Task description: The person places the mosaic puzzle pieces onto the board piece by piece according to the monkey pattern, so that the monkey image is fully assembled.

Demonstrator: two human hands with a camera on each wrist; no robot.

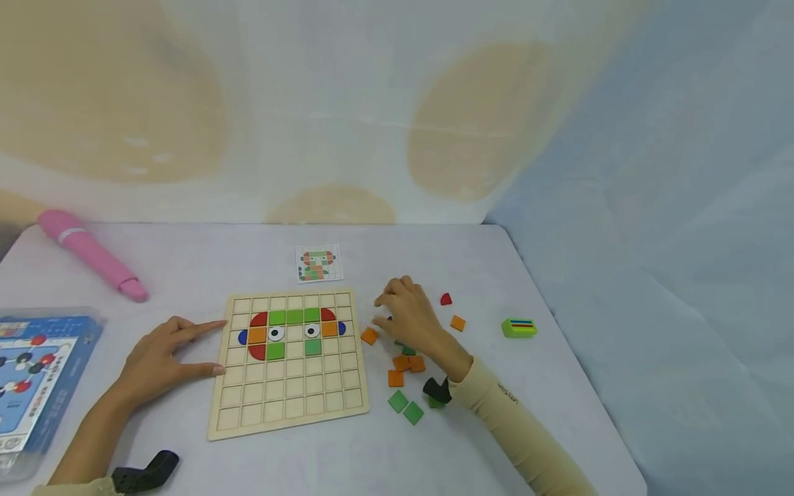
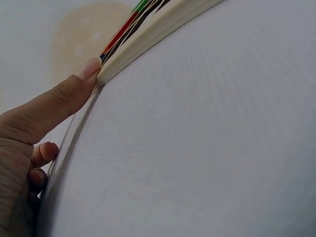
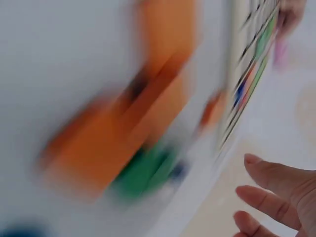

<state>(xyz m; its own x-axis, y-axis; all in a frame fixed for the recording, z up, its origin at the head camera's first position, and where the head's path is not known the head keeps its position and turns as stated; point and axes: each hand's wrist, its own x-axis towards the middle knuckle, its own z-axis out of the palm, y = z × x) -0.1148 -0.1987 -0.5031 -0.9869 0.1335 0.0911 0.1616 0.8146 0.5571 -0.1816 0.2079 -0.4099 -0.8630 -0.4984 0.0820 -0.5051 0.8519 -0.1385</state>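
A pale wooden grid board [image 1: 291,408] lies on the table, with red, green, orange and blue pieces and two eye tiles [image 1: 312,331] set in its upper cells. At its left edge rests my left hand [image 1: 155,358], thumb and index finger stretched apart and touching the frame; the thumb [image 2: 74,91] shows against the rim in the left wrist view. Right of the board, my right hand [image 1: 411,318] hovers over loose pieces, its fingers slightly bent with nothing between them. Orange squares [image 1: 395,378] and green squares [image 1: 413,412] lie below it, some partly hidden by the hand.
Behind the board lies a small pattern card [image 1: 319,272]. A red quarter piece [image 1: 446,299] and an orange square [image 1: 457,323] are farther right, then a striped green block [image 1: 518,328]. A pink rod-shaped object [image 1: 93,258] and a blue box [image 1: 43,386] lie at left.
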